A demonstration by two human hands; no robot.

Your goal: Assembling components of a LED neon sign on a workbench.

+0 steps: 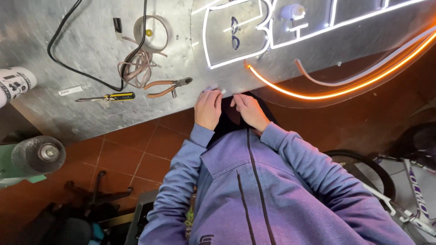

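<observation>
Strip end (213, 89) sits at my left hand (208, 109) fingertips, pinched there at the desk (91, 54) edge. Right hand (248, 111) just beside it, fingers curled; can't tell if it grips anything. Strip's long axis runs between both hands.

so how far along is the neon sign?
Done: white strips and one orange strip sit lit on the clear panel. In hand: left hand and right hand pinch a small white piece at the table edge. Left: one white strip looks unlit.
</observation>
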